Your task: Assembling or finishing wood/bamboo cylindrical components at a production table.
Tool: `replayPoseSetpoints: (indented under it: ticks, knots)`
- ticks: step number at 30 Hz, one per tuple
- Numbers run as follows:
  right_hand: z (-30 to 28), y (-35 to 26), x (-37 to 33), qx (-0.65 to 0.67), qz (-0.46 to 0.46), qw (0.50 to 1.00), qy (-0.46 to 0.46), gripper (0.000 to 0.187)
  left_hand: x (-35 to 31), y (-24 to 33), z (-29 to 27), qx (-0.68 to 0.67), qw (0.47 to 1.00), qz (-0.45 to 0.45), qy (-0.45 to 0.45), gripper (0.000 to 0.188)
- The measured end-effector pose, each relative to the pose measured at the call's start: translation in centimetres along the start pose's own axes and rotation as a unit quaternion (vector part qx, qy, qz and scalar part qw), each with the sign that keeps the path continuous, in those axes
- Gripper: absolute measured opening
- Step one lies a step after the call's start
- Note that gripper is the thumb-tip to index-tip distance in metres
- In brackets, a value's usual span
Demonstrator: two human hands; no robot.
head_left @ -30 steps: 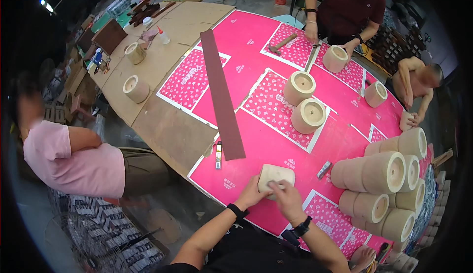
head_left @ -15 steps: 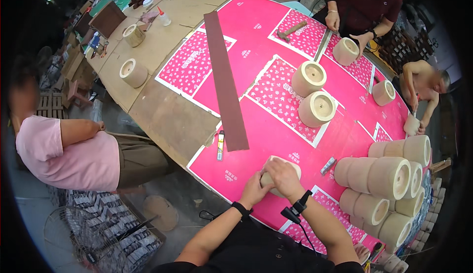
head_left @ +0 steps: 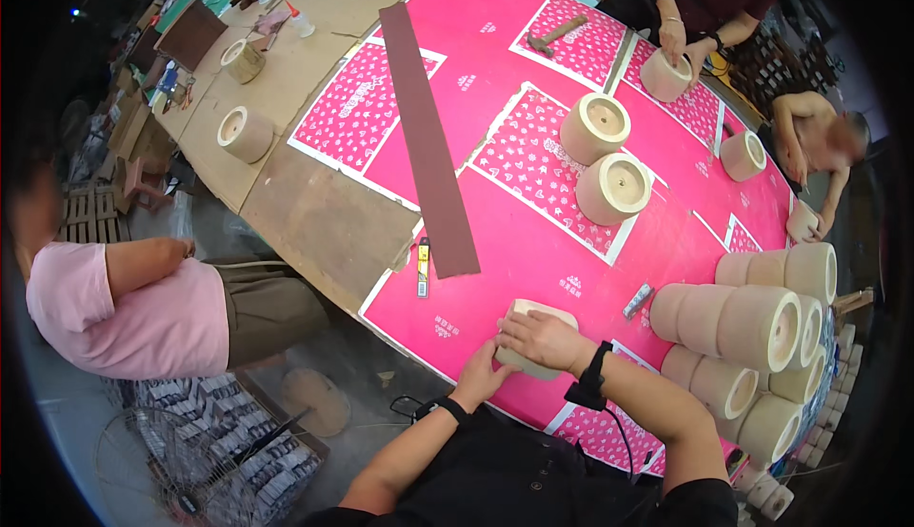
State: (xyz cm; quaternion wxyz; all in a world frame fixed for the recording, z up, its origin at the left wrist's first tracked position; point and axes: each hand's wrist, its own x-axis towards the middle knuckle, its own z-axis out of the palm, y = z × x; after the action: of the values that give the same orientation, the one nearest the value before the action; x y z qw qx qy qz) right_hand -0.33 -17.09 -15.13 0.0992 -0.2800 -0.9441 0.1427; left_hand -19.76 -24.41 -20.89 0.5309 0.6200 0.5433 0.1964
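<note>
A pale wooden cup-shaped block (head_left: 545,307) lies on its side on the pink table covering in front of me. My left hand (head_left: 481,377) grips its near left end, the thumb against the wood. Across its top lies my right hand (head_left: 545,339), fingers bent over the left end; what the fingertips hold there, if anything, is hidden. Left of the block lie a yellow-and-black small box (head_left: 423,268) and a long brown strip (head_left: 430,146). A small silvery tube-like item (head_left: 638,301) rests to the right.
Two wooden cups (head_left: 612,189) stand mid-table, and stacked cups (head_left: 752,322) fill the right side. A hammer (head_left: 558,36) lies farther back. Co-workers handle cups at the far right. A person in pink (head_left: 133,308) stands left, near a fan (head_left: 181,475).
My right hand has shifted from the block's top toward its left end and flattened over it. My left hand has slid slightly left and down. The far co-worker's hands have closed in on a cup.
</note>
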Motion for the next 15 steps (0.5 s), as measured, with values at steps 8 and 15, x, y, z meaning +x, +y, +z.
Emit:
replayPoseSetpoints:
  ticks: [8,15]
  knots:
    - [3.3,2.7,-3.1,0.146,0.361,0.918,-0.076,0.027,-2.2,-0.6,-1.7,0.024,0.996,-0.018,-0.085,0.067]
    - [4.2,-3.2,-3.2,0.281,0.489,0.815,0.136,0.030,0.9,2.9,-1.2,-0.053,0.987,-0.132,-0.075,0.064]
